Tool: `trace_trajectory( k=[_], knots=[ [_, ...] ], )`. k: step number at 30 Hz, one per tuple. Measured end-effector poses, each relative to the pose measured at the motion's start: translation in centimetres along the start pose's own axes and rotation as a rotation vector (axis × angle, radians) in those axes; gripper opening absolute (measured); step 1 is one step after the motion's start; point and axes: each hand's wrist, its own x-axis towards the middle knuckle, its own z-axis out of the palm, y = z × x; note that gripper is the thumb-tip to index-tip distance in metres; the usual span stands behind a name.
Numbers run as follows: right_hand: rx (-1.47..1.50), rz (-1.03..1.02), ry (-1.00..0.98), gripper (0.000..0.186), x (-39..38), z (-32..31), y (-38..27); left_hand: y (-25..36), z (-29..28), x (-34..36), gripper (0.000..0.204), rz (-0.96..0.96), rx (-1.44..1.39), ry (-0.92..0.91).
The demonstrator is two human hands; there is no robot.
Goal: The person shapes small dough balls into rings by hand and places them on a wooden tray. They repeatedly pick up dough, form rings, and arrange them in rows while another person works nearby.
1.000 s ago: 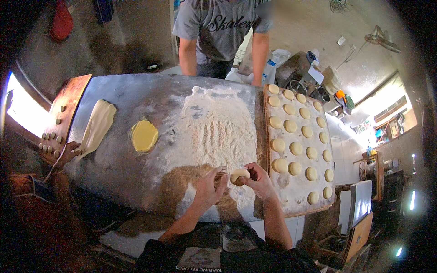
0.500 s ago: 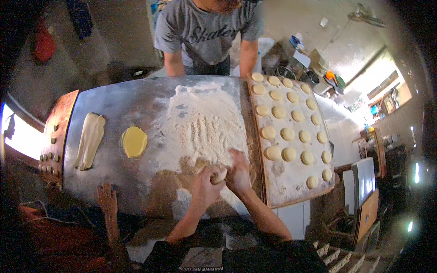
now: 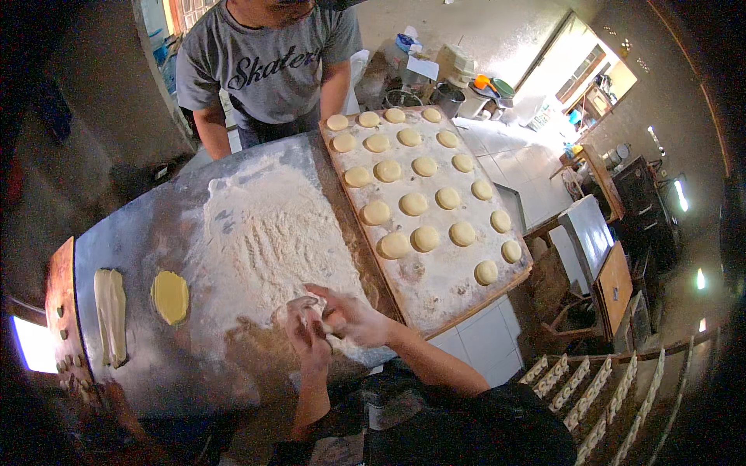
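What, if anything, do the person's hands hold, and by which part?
What looks like a pale dough piece is between the left hand and right hand; exactly where it is held cannot be told.

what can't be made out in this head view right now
All in the head view:
Pale piece between the left hand and right hand: fingers cover most of it, so its shape and each grip are unclear.
Small pieces on the left board: too small and dim to identify.
Co-worker: head cut off by the upper edge.
Pale rows, lower right: cut off by the lower edge.
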Motion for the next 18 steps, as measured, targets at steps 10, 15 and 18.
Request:
trace_trajectory(
  k=[10,15,18],
  knots=[
    [0.161,0.038,0.099,0.069,-4.8,-6.7,-0.8,1.9,8.3,0.0,0.014,0.27,0.764,-0.09],
    [0.797,-0.089,0.367,0.06,-7.7,-9.2,-0.5,2.5,13.5,-0.9,0.011,0.321,0.675,-0.134],
    [0.569,-0.03,0.304,0.044,-8.8,-11.2,-0.1,1.9,16.0,-1.3,0.015,0.302,0.69,-0.102]
  ],
)
